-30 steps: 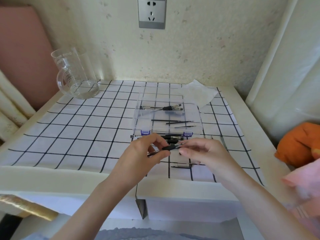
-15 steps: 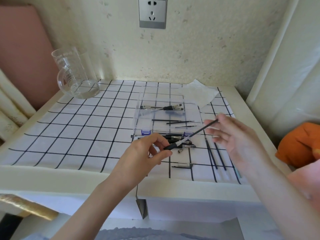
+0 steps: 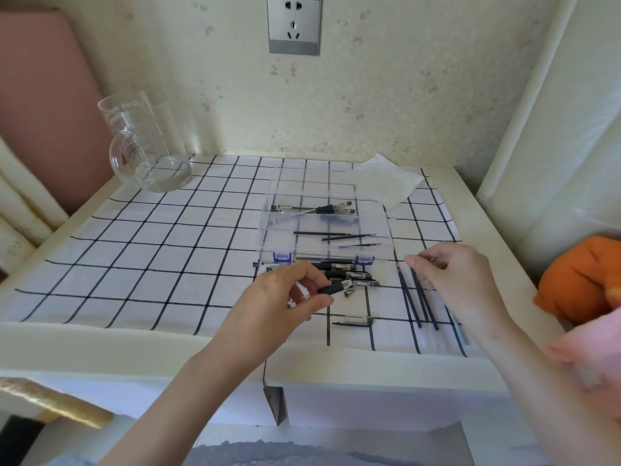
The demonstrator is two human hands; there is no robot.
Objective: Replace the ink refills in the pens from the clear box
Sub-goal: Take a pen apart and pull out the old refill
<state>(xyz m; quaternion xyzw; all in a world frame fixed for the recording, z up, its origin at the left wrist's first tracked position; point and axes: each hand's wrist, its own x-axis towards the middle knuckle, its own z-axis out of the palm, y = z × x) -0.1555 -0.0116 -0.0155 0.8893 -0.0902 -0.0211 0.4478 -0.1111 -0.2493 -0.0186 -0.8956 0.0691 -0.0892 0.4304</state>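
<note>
Left hand (image 3: 285,297) raised just above the checked tablecloth (image 3: 134,264), thumb and fingers pinched shut around a black pen barrel (image 3: 334,288), its open clear end pointing right toward the loose pens. Right hand (image 3: 450,274) hovering over a row of used refills (image 3: 418,302) lying side by side on the cloth near the table's right edge, fingers curled and fingertips (image 3: 411,261) drawn close together; hard to tell from this angle whether anything thin is pinched between them, though nothing shows there. Clear box (image 3: 322,227) open in the middle of the cloth, blue latches on its near wall, lid tipped back. Inside the far compartment, 2 or so pens (image 3: 316,208) lying crosswise; in the nearer compartment, 3 thin black new refills (image 3: 339,236), roughly parallel and pointing right. Just in front of the box, touching or nearly touching its near wall, a small heap of black pens (image 3: 346,270) stacked lengthwise. Beside the held barrel's tip, a small metal pen tip cone (image 3: 348,293) resting alone on the cloth. Nearer the table edge, a clear pen cap with a black clip (image 3: 356,320), lying flat and apart from the rest. At the far left corner, a glass measuring jug (image 3: 148,153), upright, handle toward the camera. At the far right corner, a crumpled white tissue (image 3: 389,183) just behind the box. On the wall above, a grey power socket (image 3: 293,24). Off the table's right side, something orange (image 3: 578,280), soft-looking and partly cut off.
</note>
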